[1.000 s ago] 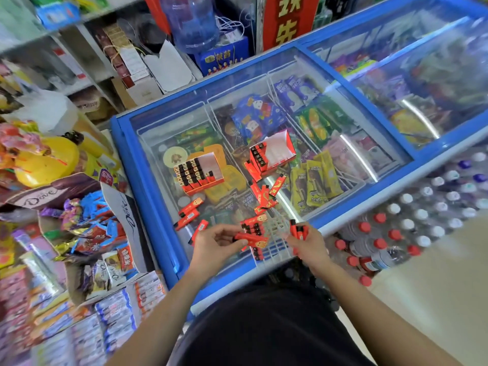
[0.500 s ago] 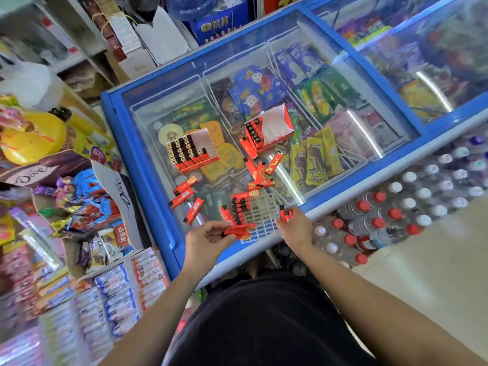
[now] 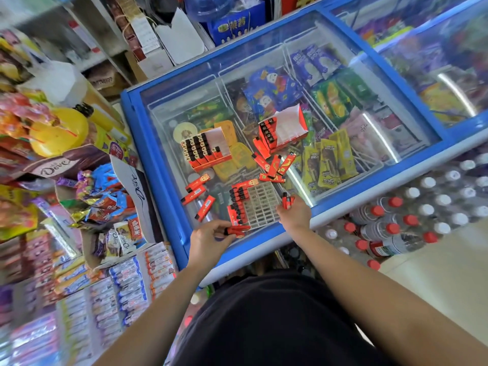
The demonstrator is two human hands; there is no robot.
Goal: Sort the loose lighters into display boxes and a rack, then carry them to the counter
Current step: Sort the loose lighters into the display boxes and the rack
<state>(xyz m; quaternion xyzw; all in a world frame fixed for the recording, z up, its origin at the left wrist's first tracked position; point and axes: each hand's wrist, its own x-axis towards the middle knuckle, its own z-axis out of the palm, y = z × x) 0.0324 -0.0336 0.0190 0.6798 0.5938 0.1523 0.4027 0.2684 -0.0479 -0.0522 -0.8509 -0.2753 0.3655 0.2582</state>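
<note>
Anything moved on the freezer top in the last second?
The left hand drew back slightly from the rack toward the freezer's near edge, still gripping its red lighters. The right hand stayed at the rack's right side, holding a handful of lighters. Both display boxes and the loose lighters stayed put.

I have one wide-angle view, worn on the person's head, looking forward and steeply down past their dark-clad torso. It faces the glass top of the blue chest freezer. It sits close: both forearms enter from the bottom edge, and the left hand and right hand sit just below centre. Snack shelves bend along the left edge.
</note>
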